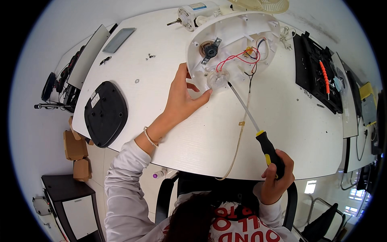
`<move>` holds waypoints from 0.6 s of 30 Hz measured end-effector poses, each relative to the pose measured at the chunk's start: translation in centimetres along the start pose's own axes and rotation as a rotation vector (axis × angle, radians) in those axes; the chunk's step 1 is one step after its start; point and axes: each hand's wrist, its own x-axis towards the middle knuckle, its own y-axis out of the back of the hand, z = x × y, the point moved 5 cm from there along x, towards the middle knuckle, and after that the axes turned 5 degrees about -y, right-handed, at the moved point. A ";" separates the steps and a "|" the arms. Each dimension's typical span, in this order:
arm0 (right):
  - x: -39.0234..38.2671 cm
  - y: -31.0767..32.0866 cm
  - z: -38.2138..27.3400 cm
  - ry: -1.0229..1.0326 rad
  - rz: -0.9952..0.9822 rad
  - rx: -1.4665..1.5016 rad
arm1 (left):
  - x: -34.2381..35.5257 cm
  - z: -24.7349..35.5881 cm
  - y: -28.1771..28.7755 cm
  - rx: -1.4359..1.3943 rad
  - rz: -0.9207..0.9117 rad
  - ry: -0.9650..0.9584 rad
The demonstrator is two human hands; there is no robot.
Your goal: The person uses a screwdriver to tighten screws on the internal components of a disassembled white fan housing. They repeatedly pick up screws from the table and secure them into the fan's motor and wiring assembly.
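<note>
A white curved plastic housing (234, 30) lies open side up on the table, its ribs and inner parts showing. Fingers of my left hand (183, 97) grip its near left edge, the thumb close to a clear round plastic part (218, 79). In my right hand (279, 174) is a screwdriver (264, 146) with a black and yellow handle. Its long shaft slants up to the left, and the tip is at the clear part; whether it touches a screw cannot be made out. Inside the housing are a dark metal bracket (210, 51) and red wires (238, 58).
Behind the housing stands a white motor (192, 18). At left lie a black base plate (106, 114), a grey tray (119, 40) and small screws (151, 56). A black tool case (312, 66) sits at right. A pale cable (238, 149) runs over the near table edge.
</note>
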 end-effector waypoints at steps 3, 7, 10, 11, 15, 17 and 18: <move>0.0 -0.2 0.1 0.023 0.012 0.019 | 0.0 -0.1 0.0 0.000 -0.002 -0.001; 0.0 -0.2 0.2 0.026 0.000 0.036 | 0.0 -0.1 0.0 0.006 0.004 -0.007; -0.2 -0.1 0.4 -0.078 -0.052 0.070 | 0.0 -0.1 0.0 0.007 0.003 -0.007; -0.2 -0.1 0.3 -0.079 -0.057 0.070 | 0.0 -0.2 0.0 0.007 0.002 -0.007; 0.0 0.0 0.3 -0.078 -0.071 0.065 | 0.0 -0.1 0.1 0.000 -0.001 -0.010; 0.0 0.0 0.3 -0.079 -0.073 0.062 | 0.0 -0.1 0.1 -0.013 -0.006 -0.012; 0.1 0.0 0.3 -0.081 -0.075 0.060 | 0.0 -0.1 0.1 -0.012 -0.009 -0.012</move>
